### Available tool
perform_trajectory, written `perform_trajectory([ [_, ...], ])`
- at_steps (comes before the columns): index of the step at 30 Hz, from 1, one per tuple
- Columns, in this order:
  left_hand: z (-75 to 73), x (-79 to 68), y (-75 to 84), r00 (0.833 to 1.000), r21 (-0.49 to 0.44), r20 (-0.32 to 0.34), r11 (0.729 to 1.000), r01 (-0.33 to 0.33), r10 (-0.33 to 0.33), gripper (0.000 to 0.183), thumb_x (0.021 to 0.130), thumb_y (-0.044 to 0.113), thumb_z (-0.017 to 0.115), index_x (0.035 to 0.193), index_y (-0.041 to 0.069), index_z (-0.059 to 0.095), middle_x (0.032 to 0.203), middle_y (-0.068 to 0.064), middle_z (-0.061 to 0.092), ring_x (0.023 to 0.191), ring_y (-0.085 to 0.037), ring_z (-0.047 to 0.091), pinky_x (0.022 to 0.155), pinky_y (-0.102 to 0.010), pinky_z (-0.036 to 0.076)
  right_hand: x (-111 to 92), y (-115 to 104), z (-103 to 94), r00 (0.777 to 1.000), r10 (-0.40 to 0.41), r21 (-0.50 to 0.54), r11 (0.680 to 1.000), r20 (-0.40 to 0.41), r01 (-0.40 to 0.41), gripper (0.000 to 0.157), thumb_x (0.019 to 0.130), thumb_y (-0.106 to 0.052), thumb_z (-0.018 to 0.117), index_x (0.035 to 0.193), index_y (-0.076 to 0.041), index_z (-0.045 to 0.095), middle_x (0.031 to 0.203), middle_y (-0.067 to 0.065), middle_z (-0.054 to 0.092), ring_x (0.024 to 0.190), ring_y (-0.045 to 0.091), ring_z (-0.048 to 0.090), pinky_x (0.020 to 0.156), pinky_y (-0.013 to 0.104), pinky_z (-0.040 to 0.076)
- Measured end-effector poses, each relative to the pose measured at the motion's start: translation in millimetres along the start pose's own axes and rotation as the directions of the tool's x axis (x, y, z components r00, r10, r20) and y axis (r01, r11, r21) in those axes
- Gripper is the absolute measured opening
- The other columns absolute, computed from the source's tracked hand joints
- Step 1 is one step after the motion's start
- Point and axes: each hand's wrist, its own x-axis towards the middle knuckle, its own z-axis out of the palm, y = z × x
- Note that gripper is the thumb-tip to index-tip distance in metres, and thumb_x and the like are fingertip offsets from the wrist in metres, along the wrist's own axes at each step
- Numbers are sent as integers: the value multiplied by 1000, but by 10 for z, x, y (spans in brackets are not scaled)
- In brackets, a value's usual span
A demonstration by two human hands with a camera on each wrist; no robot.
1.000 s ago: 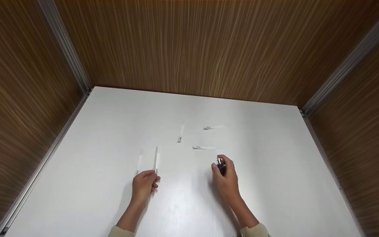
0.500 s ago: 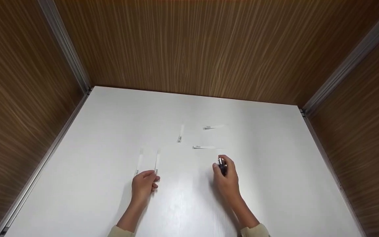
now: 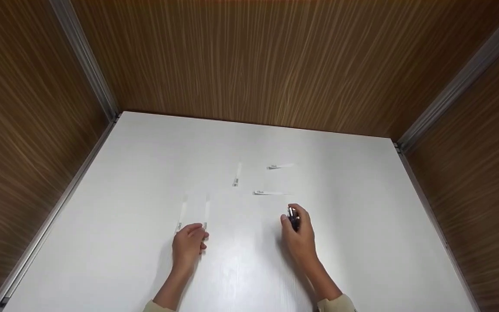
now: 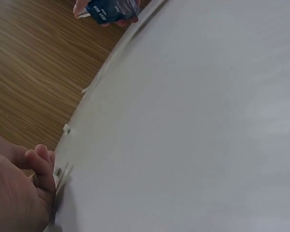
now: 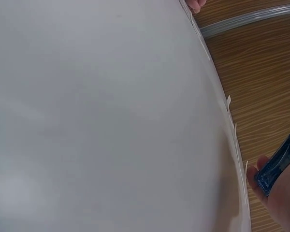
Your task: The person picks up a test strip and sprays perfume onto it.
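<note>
Well, your right hand (image 3: 299,238) had its fingers curled round the blue item (image 3: 294,221), holding it clear of the table (image 3: 362,216). Your thumb lay along its left side, a finger bent over its far end, and a shiny part showed between them. White print could be read partly in the left wrist view.

Your left hand (image 3: 186,245) was at the near end of the inner strip (image 3: 207,210), fingertips covering that end; you couldn't tell whether they pinched it or merely touched it. The rest of that pale strip ran away from you.

Just left of it, the outer strip (image 3: 183,212) lay roughly parallel. Beyond your hands, the middle strip (image 3: 238,174) pointed away from you, while to its right the nearer strip (image 3: 271,193) and the farther strip (image 3: 280,166) ran sideways, dark print at their left ends. Past the table's far edge stood a brown wall (image 3: 249,65).
</note>
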Motion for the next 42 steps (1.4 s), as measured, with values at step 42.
perform_trajectory([
  [42,730,578,505,980,139,74,971,-193,184,35,96,19,63,126,1,65,104,-12,70,73,-20,66,64,-28,55,3,67,-303,999,-3,35,999,-38,4,44,101,-31,62,141,-19,48,144,6,47,132,24,47,107,48,40],
])
